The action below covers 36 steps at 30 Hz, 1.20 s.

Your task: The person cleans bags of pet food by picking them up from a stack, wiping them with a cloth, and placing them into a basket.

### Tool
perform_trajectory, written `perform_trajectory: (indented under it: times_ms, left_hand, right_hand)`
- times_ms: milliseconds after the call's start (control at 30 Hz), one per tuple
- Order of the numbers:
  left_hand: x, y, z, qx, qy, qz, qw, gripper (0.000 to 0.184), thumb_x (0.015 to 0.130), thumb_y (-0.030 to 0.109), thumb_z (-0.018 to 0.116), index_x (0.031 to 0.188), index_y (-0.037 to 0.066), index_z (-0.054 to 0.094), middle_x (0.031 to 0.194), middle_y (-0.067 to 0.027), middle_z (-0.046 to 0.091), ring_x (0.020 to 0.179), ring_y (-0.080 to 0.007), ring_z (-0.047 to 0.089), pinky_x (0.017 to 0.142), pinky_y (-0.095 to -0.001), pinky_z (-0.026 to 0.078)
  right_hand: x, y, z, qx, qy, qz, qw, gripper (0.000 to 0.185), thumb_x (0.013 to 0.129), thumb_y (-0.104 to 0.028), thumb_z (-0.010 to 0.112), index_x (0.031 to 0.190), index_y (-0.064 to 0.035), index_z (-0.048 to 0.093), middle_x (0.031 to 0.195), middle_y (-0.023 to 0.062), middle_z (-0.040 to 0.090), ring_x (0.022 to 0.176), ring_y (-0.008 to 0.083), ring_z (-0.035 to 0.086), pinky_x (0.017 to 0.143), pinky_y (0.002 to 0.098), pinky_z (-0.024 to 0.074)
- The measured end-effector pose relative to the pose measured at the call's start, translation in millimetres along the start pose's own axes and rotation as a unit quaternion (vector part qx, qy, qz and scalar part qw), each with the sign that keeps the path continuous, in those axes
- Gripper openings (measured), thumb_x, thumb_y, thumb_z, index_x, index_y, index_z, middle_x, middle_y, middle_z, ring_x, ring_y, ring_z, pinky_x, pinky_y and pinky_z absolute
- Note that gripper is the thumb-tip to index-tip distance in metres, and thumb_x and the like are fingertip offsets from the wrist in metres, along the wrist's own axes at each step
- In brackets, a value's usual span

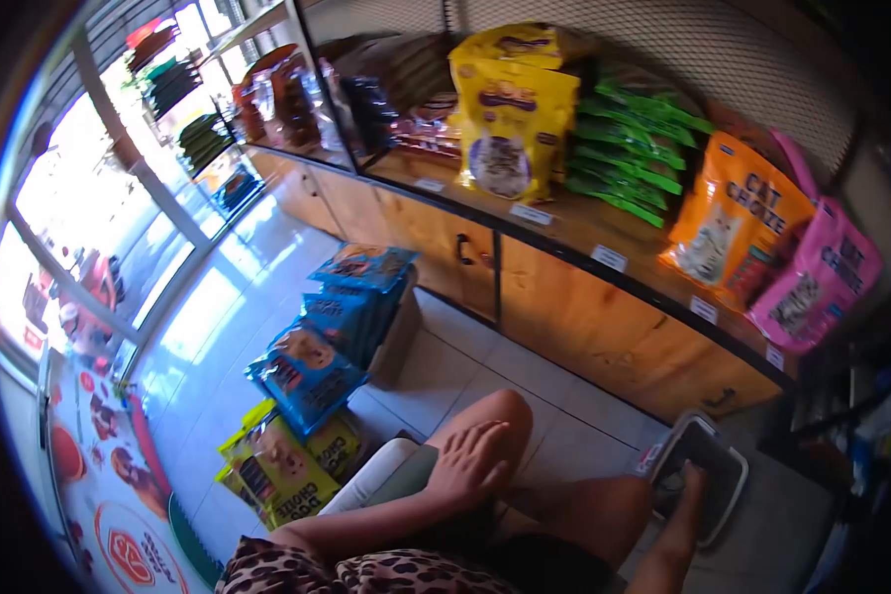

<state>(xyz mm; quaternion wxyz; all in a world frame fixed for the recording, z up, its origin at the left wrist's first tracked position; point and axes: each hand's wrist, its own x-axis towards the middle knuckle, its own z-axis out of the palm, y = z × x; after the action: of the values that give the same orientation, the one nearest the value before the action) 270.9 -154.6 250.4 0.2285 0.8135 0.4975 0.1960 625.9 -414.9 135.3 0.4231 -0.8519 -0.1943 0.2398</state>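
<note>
Wooden cabinet shelving lines the wall above a tiled floor. Blue dog-food bags are heaped nearby, and an orange Cat Choize bag leans on the shelf. A grey plastic tub sits beside the right knee, the right hand at it, grip unclear to me. The left hand, fingers slightly spread, rests on the left knee.

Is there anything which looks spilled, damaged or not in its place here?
Nothing looks spilled or torn. The blue bags look slightly untidy, though: the nearest one juts toward the yellow-green bags, out of line with those behind.
</note>
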Motion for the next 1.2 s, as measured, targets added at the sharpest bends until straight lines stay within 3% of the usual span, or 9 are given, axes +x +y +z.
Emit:
perform_trajectory:
  times_ms: [67,300,400,533,633,700,900,1067,1200]
  left_hand:
    - [2,-3,-1,0.008,0.003,0.013,1.000,0.052,0.094,0.037,0.046,0.138,0.010,0.040,0.138,-0.0117,0.044,0.126,-0.0335,0.042,0.105,-0.0495,0.030]
    - [7,-38,2,-0.229,0.021,0.008,0.973,0.044,0.096,0.034,0.047,0.134,0.012,0.044,0.137,-0.0126,0.041,0.126,-0.0317,0.041,0.103,-0.0471,0.035]
    - [17,-70,-11,-0.477,0.132,-0.142,0.857,0.041,0.096,0.026,0.051,0.134,0.011,0.045,0.136,-0.0153,0.037,0.124,-0.0309,0.040,0.103,-0.0427,0.039]
    - [8,-207,-12,-0.204,0.304,-0.381,0.849,0.063,0.083,0.024,0.065,0.138,0.011,0.038,0.142,-0.0196,0.028,0.126,-0.0372,0.036,0.102,-0.0493,0.035]
    - [-15,-266,-53,0.039,0.434,-0.528,0.729,0.077,0.075,0.031,0.070,0.139,0.007,0.035,0.148,-0.0217,0.024,0.129,-0.0406,0.034,0.103,-0.0577,0.029]
    - [-31,-313,-53,0.061,0.447,-0.610,0.652,0.086,0.074,0.034,0.074,0.142,0.003,0.029,0.146,-0.0214,0.026,0.129,-0.0384,0.034,0.102,-0.0535,0.034]
    - [-59,-357,-69,-0.081,0.401,-0.677,0.612,0.091,0.071,0.037,0.078,0.140,0.001,0.031,0.144,-0.0220,0.030,0.124,-0.0402,0.042,0.099,-0.0483,0.041]
    - [-73,-359,-80,-0.147,0.359,-0.643,0.660,0.091,0.068,0.036,0.080,0.137,-0.001,0.035,0.133,-0.0240,0.043,0.113,-0.0397,0.053,0.094,-0.0443,0.047]
    - [-86,-375,-74,-0.313,0.287,-0.579,0.696,0.081,0.068,0.032,0.079,0.131,-0.003,0.041,0.122,-0.0252,0.051,0.102,-0.0383,0.060,0.089,-0.0432,0.051]
  right_hand:
    - [6,-257,84,0.093,-0.011,0.020,0.995,0.043,0.086,-0.037,0.054,0.111,-0.0026,0.060,0.105,0.0095,0.061,0.093,0.0202,0.056,0.084,0.0309,0.0424]
    - [-90,-353,99,0.233,-0.061,0.039,0.970,0.049,0.091,-0.043,0.050,0.118,-0.0033,0.058,0.113,0.0076,0.059,0.102,0.0170,0.054,0.090,0.0279,0.0399]
    - [-109,-372,126,0.253,-0.089,0.029,0.963,0.049,0.092,-0.043,0.049,0.118,-0.0031,0.058,0.114,0.0075,0.059,0.102,0.0167,0.055,0.091,0.0276,0.0400]
    - [-145,-368,161,0.256,-0.127,0.004,0.958,0.047,0.092,-0.041,0.049,0.117,-0.0024,0.059,0.112,0.0079,0.060,0.101,0.0171,0.055,0.090,0.0278,0.0409]
    - [-166,-360,181,0.263,-0.152,-0.007,0.953,0.046,0.092,-0.040,0.050,0.116,-0.0019,0.059,0.111,0.0082,0.061,0.100,0.0174,0.056,0.089,0.0280,0.0415]
    - [-170,-352,190,0.269,-0.168,-0.015,0.948,0.046,0.092,-0.039,0.050,0.116,-0.0015,0.060,0.111,0.0084,0.061,0.099,0.0176,0.057,0.088,0.0281,0.0419]
    - [-149,-318,199,0.289,-0.212,-0.039,0.933,0.043,0.092,-0.036,0.050,0.114,-0.0005,0.061,0.108,0.0089,0.063,0.097,0.0181,0.058,0.087,0.0284,0.0432]
    - [-120,-282,198,0.320,-0.243,-0.055,0.914,0.042,0.092,-0.034,0.050,0.113,0.0003,0.061,0.107,0.0094,0.064,0.095,0.0186,0.059,0.085,0.0286,0.0443]
    - [-89,-271,201,0.351,-0.261,-0.066,0.897,0.040,0.092,-0.032,0.051,0.111,0.0010,0.062,0.105,0.0098,0.065,0.094,0.0189,0.060,0.084,0.0288,0.0452]
